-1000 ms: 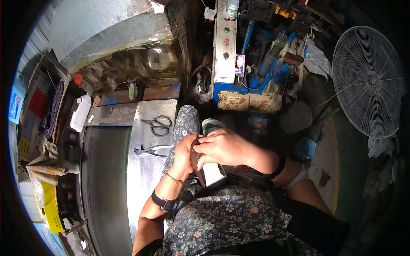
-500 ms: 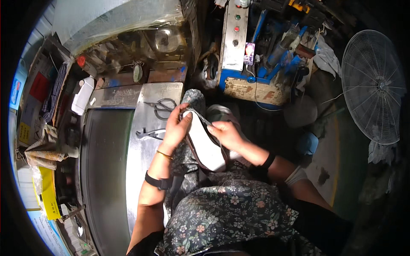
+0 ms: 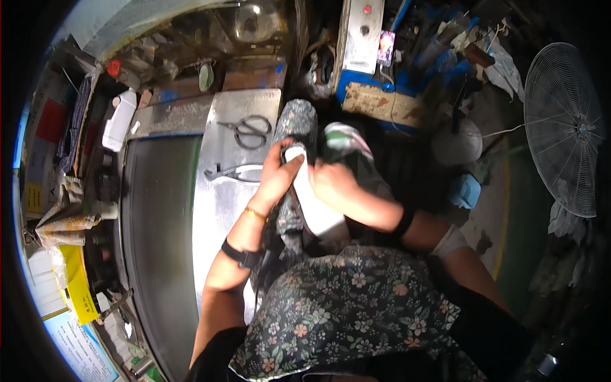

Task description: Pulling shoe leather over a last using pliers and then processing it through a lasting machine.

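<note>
Setting: cluttered workshop; steel-topped table on the person's left, standing fan far right, blue machine base ahead.
On table: scissors and, nearer the person, pliers; both lie apart from the hands.
Item position: white insole-shaped piece runs from between the two hands down toward the lap, over the floral apron.
Item appearance: flat, long, plain white, top end rounded; lower end hidden behind dark cloth.
Beside it: grey patterned roll just above the hands, touching the left fingertips.
Left hand: grip closed on the white piece's upper left edge, fingers curled over the rounded end.
Right hand: grip closed on the piece's right edge, thumb side toward the left hand; exact finger contact cannot be told.
Wrists: black band on each.
</note>
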Tool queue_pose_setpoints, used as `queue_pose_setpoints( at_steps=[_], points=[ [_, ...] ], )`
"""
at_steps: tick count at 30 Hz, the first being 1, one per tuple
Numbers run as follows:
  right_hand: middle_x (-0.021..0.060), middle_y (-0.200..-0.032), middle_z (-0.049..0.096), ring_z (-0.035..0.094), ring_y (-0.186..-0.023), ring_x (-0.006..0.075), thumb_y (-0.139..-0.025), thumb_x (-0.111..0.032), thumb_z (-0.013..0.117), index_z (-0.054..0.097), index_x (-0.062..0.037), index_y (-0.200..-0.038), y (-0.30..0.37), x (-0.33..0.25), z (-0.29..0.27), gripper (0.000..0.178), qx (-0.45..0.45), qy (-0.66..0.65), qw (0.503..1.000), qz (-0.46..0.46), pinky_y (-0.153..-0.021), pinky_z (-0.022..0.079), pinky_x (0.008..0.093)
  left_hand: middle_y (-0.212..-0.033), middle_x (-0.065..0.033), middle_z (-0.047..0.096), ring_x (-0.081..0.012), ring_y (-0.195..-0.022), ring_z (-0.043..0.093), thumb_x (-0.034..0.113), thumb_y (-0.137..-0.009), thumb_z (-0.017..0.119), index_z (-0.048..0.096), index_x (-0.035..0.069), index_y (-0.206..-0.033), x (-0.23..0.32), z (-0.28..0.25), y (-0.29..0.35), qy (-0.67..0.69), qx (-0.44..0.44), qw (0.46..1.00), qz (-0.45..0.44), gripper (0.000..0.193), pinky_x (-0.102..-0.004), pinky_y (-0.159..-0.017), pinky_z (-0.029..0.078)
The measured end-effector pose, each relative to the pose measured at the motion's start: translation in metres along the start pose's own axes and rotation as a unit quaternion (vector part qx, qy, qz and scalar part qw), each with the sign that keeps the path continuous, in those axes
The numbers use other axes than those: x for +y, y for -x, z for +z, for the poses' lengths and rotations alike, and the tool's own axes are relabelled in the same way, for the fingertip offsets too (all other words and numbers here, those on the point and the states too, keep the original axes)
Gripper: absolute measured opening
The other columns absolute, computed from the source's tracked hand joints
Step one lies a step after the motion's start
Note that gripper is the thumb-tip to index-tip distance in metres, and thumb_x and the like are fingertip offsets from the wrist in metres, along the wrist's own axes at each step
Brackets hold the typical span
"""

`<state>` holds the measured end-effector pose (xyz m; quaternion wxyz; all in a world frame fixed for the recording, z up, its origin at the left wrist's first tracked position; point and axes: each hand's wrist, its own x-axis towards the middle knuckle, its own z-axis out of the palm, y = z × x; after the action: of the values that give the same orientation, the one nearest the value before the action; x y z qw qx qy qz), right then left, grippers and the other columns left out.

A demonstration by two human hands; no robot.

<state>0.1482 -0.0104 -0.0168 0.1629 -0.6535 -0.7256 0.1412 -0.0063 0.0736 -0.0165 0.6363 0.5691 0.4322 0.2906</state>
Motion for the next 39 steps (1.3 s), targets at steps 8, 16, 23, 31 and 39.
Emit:
queue_pose_setpoints(
  at_steps=[8,16,23,31,39],
  points=[
    [0.0217,-0.122,0.059,0.061,-0.101,0.0232,-0.104,-0.034,0.045,0.02,-0.0043,-0.147,0.039,0.018,0.01,0.058,-0.076,-0.4,0.911,0.07,-0.086,0.049,0.033,-0.11,-0.0032,0.064,-0.0133,-0.102,0.058,0.018,-0.094,0.064,0.053,0.002,-0.13,0.008,0.003,-0.004,0.019,-0.092,0.995,-0.026,0.041,-0.0281,-0.092,0.045],
    [0.0275,-0.143,0.043,0.05,-0.126,0.0296,-0.1,-0.043,0.05,0.008,-0.0045,-0.156,0.005,-0.036,0.008,0.079,-0.151,-0.528,0.809,0.209,-0.1,0.043,0.0341,-0.097,-0.0283,0.068,-0.0441,-0.095,0.065,0.037,-0.104,0.027,0.061,-0.004,-0.107,0.043,0.002,0.038,-0.542,0.141,0.824,-0.089,0.054,-0.0491,-0.081,0.053],
    [0.0291,-0.147,0.038,0.044,-0.134,0.0351,-0.101,-0.039,0.05,0.01,0.0017,-0.153,0.003,-0.049,0.037,0.077,0.022,-0.587,0.794,0.154,-0.108,0.036,0.0374,-0.121,-0.0327,0.057,-0.047,-0.116,0.055,0.032,-0.103,0.041,0.046,-0.006,-0.131,0.049,-0.023,0.057,-0.348,0.024,0.935,0.061,0.047,-0.0482,-0.098,0.045],
    [0.027,-0.138,0.049,0.052,-0.126,0.0312,-0.102,-0.04,0.049,0.018,0.0008,-0.152,0.008,-0.041,0.036,0.072,0.074,-0.533,0.832,0.136,-0.103,0.042,0.0358,-0.113,-0.0134,0.066,-0.0257,-0.103,0.06,0.039,-0.106,0.034,0.055,-0.001,-0.125,-0.041,0.002,0.079,0.032,0.242,0.969,0.031,0.048,-0.0373,-0.093,0.047],
    [0.0165,-0.152,0.035,0.038,-0.137,0.0197,-0.089,-0.036,0.07,0.017,-0.0025,-0.155,-0.018,-0.039,-0.056,0.091,-0.129,-0.532,0.837,-0.001,-0.111,0.034,0.0334,-0.123,-0.0149,0.062,-0.0302,-0.116,0.057,0.042,-0.102,0.041,0.054,0.001,-0.127,0.061,0.011,0.052,0.442,0.161,0.883,0.0,0.05,-0.043,-0.105,0.042]
  ],
)
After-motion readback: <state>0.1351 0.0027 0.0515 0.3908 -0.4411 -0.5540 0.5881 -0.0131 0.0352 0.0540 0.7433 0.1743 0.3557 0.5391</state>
